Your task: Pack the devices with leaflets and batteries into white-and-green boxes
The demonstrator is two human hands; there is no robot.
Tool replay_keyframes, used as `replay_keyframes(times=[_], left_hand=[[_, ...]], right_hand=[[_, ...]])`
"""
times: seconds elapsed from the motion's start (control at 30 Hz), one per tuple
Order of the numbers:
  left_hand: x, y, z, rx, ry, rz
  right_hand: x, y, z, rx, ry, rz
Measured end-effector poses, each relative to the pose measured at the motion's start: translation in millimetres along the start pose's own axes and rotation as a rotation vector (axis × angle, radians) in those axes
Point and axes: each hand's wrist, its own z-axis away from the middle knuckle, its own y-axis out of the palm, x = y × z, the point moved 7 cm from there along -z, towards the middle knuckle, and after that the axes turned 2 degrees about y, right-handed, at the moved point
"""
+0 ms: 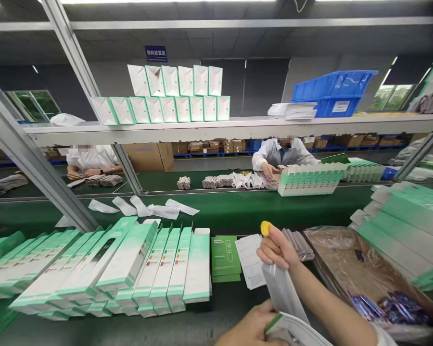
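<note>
My right hand (279,247) is closed, its fingers curled around the upper end of a long white pouch (281,288). A small yellow piece (265,228) shows at its fingertips; whether it is worn or held I cannot tell. Below it, my left hand (250,327) grips a white folded packet with a green edge (296,331), partly cut off by the frame's bottom. Just beyond my hands lie a printed white leaflet (251,262), green booklets (225,257) and a stack of greyish packets (300,245).
Green-and-white boxes (144,259) lie in rows at left. At right stands a plastic-lined carton (341,259) with shiny purple-blue packets (400,307). White pouches (140,206) rest on the green conveyor (231,206). Two people work opposite, under a shelf (202,129) bearing boxes and blue bins (332,91).
</note>
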Motion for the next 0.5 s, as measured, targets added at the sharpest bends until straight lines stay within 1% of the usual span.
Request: replay_keyframes(times=[0.07,0.13,0.2,0.3,0.33,0.4,0.43,0.5], left_hand=[[1.6,12.7,1.4,0.064,0.058,-0.081],[-0.4,17.8,4.5,0.077,0.079,-0.112],[-5.1,20.0,9.3,0.111,0.044,-0.158],[-12.3,16.9,17.3,0.158,-0.060,-0.281],[-13.7,14.8,19.7,0.170,-0.095,-0.330],[-14.6,9.8,23.2,0.177,-0.150,-0.421],[-14.3,7.5,24.4,0.179,-0.168,-0.462],[-13.4,3.2,25.3,0.167,-0.183,-0.529]], right_hand=[[-14.3,3.6,2.5,-0.051,0.030,-0.050],[-25.7,4.0,9.0,-0.098,0.084,-0.102],[-34.5,2.7,20.9,-0.144,0.135,-0.147],[-42.9,-4.0,47.0,-0.277,0.199,-0.184],[-44.0,-6.7,56.5,-0.326,0.214,-0.157],[-41.0,-11.8,73.6,-0.399,0.200,-0.032],[-37.8,-12.8,80.2,-0.407,0.170,0.051],[-31.4,-11.0,89.3,-0.358,0.083,0.203]])
